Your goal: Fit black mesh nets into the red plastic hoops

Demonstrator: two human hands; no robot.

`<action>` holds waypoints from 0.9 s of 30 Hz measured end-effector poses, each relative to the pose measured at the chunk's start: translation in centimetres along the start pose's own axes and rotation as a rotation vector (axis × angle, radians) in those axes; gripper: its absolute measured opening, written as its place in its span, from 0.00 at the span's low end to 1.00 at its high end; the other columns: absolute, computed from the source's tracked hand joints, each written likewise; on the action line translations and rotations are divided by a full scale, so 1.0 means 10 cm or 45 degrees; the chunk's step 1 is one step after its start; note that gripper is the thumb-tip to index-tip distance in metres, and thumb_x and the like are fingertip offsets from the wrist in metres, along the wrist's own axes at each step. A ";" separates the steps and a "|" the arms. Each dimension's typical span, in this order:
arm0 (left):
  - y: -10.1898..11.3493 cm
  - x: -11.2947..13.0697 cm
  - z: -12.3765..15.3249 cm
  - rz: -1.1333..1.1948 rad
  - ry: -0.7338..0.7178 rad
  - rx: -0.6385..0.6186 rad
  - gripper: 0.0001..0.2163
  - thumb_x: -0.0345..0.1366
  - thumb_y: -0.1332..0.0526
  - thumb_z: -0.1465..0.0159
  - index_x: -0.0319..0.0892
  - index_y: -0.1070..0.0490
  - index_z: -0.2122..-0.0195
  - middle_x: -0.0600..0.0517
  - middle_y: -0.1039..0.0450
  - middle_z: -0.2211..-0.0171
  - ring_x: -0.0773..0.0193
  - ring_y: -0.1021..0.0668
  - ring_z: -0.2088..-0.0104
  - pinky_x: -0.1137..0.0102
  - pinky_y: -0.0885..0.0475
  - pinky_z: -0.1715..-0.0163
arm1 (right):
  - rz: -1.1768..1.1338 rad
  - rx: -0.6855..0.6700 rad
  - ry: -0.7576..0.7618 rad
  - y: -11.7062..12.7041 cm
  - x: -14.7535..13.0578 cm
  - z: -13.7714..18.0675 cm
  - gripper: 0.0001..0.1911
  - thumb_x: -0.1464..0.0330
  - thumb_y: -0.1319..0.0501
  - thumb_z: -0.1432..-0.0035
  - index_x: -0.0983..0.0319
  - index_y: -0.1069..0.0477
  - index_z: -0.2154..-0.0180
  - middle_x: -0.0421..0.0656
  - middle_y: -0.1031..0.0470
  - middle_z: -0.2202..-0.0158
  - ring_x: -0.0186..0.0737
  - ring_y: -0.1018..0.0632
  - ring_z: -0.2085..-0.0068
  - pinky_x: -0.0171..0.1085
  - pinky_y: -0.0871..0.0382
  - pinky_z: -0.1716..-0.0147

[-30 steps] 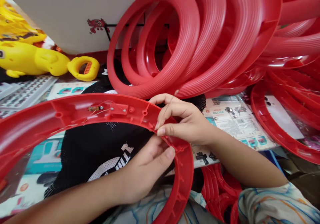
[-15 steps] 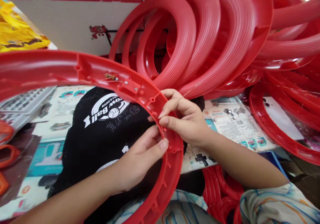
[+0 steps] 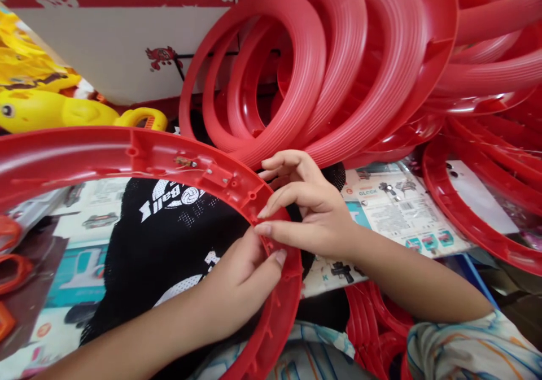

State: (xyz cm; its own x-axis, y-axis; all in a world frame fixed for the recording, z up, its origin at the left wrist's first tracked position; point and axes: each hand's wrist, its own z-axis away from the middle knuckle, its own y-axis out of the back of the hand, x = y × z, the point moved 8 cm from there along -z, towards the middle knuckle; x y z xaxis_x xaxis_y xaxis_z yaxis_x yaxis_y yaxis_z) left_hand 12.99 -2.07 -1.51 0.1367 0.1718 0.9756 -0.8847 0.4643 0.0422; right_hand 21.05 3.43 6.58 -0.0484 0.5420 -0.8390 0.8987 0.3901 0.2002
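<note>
A large red plastic ring [image 3: 97, 155] lies tilted across my lap, its hollow inner side facing up. A small component with thin wires [image 3: 186, 161] sits in its channel near the top. My left hand [image 3: 245, 281] grips the ring's inner edge at the right, thumb on the rim. My right hand [image 3: 307, 208] rests on the same stretch of rim, its thumb and forefinger pinched at the channel. What they pinch is too small to name.
A heap of red ribbed rings [image 3: 330, 69] leans against a white and red carton [image 3: 105, 47] behind. Yellow plastic toys [image 3: 55, 112] lie at the far left. A black mesh bag [image 3: 178, 233] and printed toy cards [image 3: 393, 205] cover the table. More red rings [image 3: 478, 222] lie at right.
The ring first rose at its left side, then sank lower and turned slightly. Both hands stayed on its right rim, with the right fingers shifting along the channel.
</note>
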 end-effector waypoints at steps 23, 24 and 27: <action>-0.23 -0.02 0.13 -0.104 0.250 -0.398 0.16 0.44 0.49 0.33 0.43 0.35 0.48 0.47 0.30 0.49 0.57 0.28 0.52 0.63 0.35 0.49 | -0.411 -0.351 -0.496 -0.12 0.21 -0.01 0.05 0.76 0.30 0.57 0.66 0.23 0.73 0.44 0.31 0.58 0.36 0.25 0.58 0.40 0.31 0.54; -0.22 -0.02 0.13 -0.110 0.251 -0.398 0.16 0.43 0.49 0.33 0.44 0.35 0.47 0.47 0.30 0.48 0.57 0.28 0.51 0.63 0.36 0.49 | -0.402 -0.341 -0.503 -0.12 0.21 -0.01 0.05 0.76 0.30 0.56 0.66 0.23 0.73 0.44 0.30 0.58 0.36 0.25 0.59 0.39 0.30 0.55; -0.23 -0.06 0.14 -0.080 0.284 -0.411 0.17 0.45 0.49 0.33 0.44 0.37 0.47 0.47 0.31 0.48 0.57 0.28 0.52 0.63 0.35 0.50 | -0.349 -0.340 -0.509 -0.11 0.20 0.00 0.03 0.75 0.31 0.54 0.67 0.24 0.74 0.44 0.30 0.59 0.36 0.25 0.59 0.39 0.30 0.56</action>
State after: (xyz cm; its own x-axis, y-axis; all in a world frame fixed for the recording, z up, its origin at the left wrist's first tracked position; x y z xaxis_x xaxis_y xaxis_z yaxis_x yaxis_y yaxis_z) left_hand 14.34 -4.48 -1.89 0.3107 0.3025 0.9011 -0.6909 0.7230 -0.0045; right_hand 19.91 4.08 4.68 -0.0488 0.0894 -0.9948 0.7325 0.6803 0.0252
